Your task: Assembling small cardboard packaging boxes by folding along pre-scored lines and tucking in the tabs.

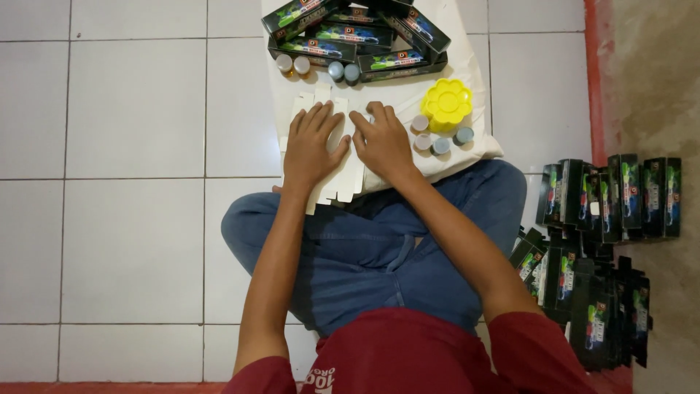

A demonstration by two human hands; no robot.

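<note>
White floor tiles [131, 109], with a pale cloth [477, 149] spread over them (red edging at the right). Left hand [312, 142] flat, fingers spread, pressed on a white unfolded carton blank [343, 179] at the cloth's near edge. Right hand [383, 142] flat beside it, also open, on the same blank. Farther off, a heap of long black boxes [357, 36] with green and blue labels; small capped jars [317, 67] just beside it. Yellow flower-shaped lid [446, 102] right of the hands, small jars [441, 140] around it. Upright black boxes [609, 197] stacked at far right.
</note>
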